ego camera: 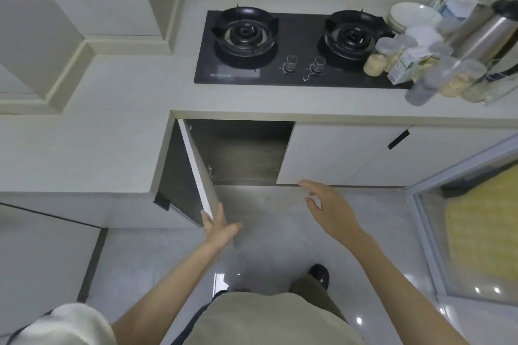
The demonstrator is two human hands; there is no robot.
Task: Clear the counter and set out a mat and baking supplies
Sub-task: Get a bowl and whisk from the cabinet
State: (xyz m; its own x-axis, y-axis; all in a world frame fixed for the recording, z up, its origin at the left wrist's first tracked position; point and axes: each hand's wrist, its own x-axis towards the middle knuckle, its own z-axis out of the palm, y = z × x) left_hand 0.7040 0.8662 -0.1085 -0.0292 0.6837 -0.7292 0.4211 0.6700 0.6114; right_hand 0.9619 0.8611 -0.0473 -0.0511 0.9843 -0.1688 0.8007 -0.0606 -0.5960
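Counter [112,87] is pale stone, L-shaped, and fills the left and top of the head view, wrapping round a boxed-in wall corner at the far left. Grey glossy floor tiles [280,241] take up the middle, with ceiling lights reflected in them. A glass sliding door [437,204] sits at the right edge, with something yellow behind it (too blurry to say what).

Set into the counter's back run is a black glass gas hob [297,36] with two burners and two knobs [291,63] near its front edge. Below the hob, the cupboard [238,154] is open and dark inside. Its door [196,171] is swung out to the left, and the neighbouring door [336,154] is closed.

All the clutter is at the counter's right end, just beside the hob. A steel flask [482,33] is at the far right, and a stack of white plates [412,15] sits against the back wall. A bunch of clear jars [448,78] stands at the front edge. A small carton [406,64] touches the hob's right corner.

The left hand [220,228] has straight fingers laid flat against the bottom corner of the open door, thumb out to the side, not curled round anything. The right hand [328,204] is spread wide in the air and holds nothing. Its fingertips are near the closed door's lower left corner, and I can't tell if they touch. A dark shoe [319,274] shows on the floor below.
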